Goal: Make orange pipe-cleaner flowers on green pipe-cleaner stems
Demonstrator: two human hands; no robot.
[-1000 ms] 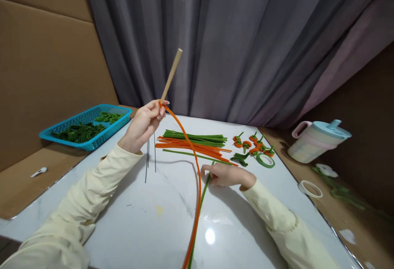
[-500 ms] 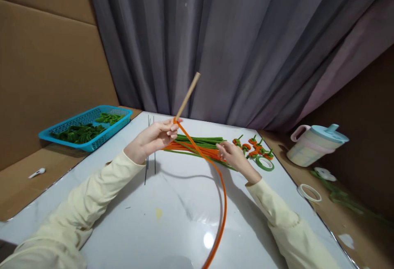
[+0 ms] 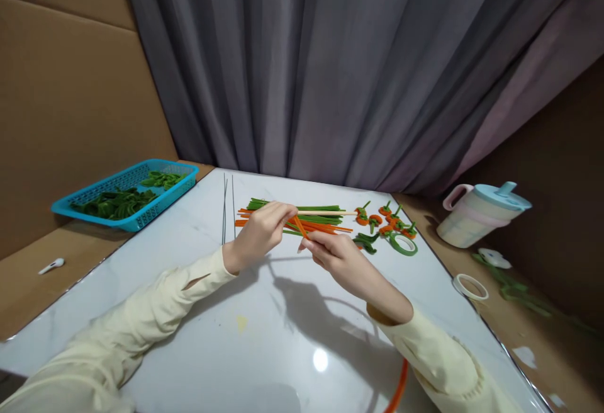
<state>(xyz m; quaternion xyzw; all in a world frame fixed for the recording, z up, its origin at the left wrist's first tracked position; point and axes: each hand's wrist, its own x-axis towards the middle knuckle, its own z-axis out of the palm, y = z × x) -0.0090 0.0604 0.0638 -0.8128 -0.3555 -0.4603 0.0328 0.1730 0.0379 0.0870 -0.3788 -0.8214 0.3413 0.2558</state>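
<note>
My left hand point(image 3: 259, 231) is closed on a thin wooden stick point(image 3: 325, 213) that lies almost level and points right. Pinched in my right hand point(image 3: 333, 254) is an orange pipe cleaner point(image 3: 299, 226), right beside the stick. Its long tail loops under my right arm and shows again at the table's near edge point(image 3: 399, 391). Both hands hover just in front of a pile of green and orange pipe cleaners point(image 3: 311, 218) on the white table point(image 3: 245, 312).
Small orange and green finished pieces point(image 3: 384, 221) and a green tape roll point(image 3: 402, 244) lie right of the pile. Two thin dark wires point(image 3: 228, 211) lie to the left. A blue basket of green pieces point(image 3: 125, 196) sits far left, a lidded cup point(image 3: 479, 214) and white tape ring point(image 3: 469, 287) on the right.
The stick has swung down from pointing upward to almost level. My right hand has come in from the pile to meet my left hand, and the orange loop has dropped under my right arm.
</note>
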